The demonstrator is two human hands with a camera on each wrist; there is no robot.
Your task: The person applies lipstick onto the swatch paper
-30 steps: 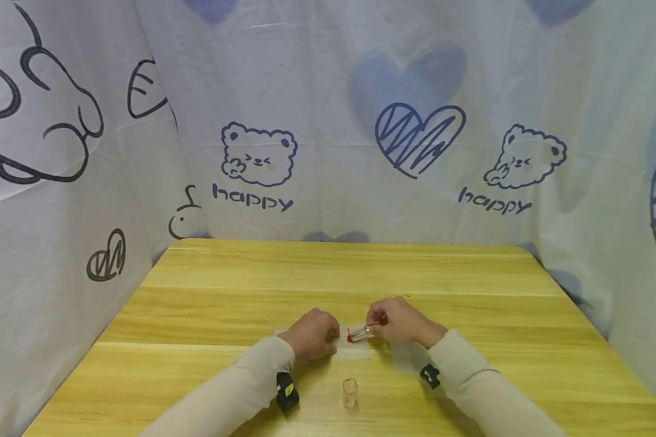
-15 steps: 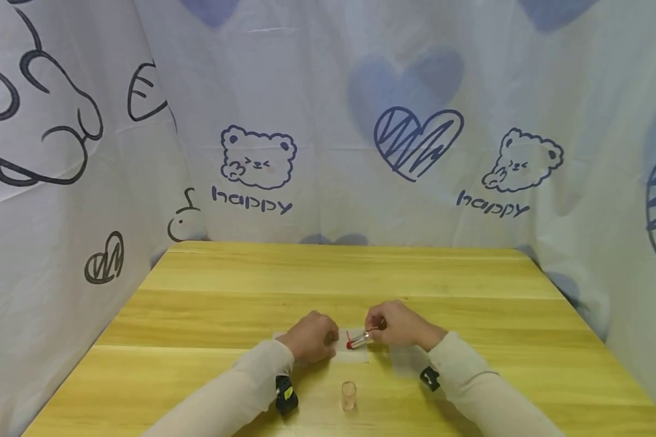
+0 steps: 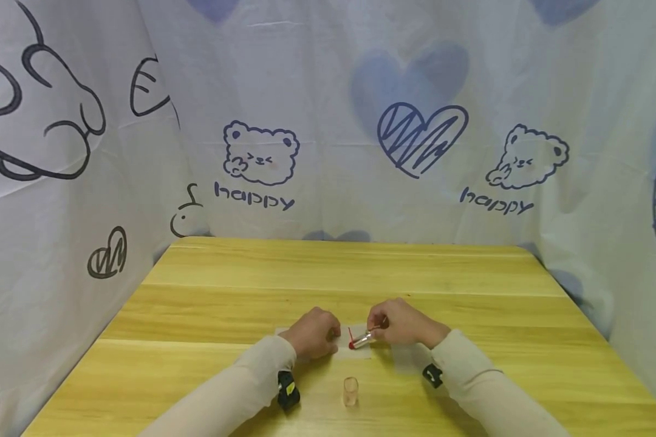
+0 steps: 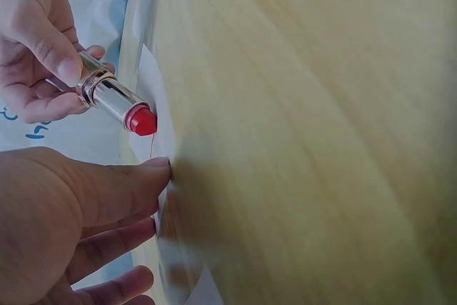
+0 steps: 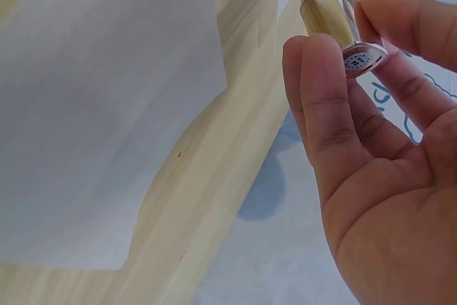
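Note:
My right hand (image 3: 401, 323) grips a lipstick (image 3: 363, 339) between thumb and fingers. Its case is shiny metal, with a label on the base in the right wrist view. The red lipstick tip (image 4: 141, 121) touches, or nearly touches, a small white sheet of paper (image 3: 359, 354). A thin red line (image 3: 350, 335) runs from the tip across the paper, away from me. My left hand (image 3: 313, 334) rests at the left part of that paper. In the left wrist view its thumb (image 4: 132, 187) presses near the line, with the other fingers fairly straight.
A clear pinkish cap (image 3: 350, 392) stands on the wooden table (image 3: 328, 273) in front of me, between my forearms. Another white sheet (image 5: 107, 119) lies beneath my right wrist. Printed cloth (image 3: 328, 121) hangs behind the table and at its sides.
The lipstick tip has slid a short way towards me over the paper, and the red line has grown longer. My left hand has stayed in place.

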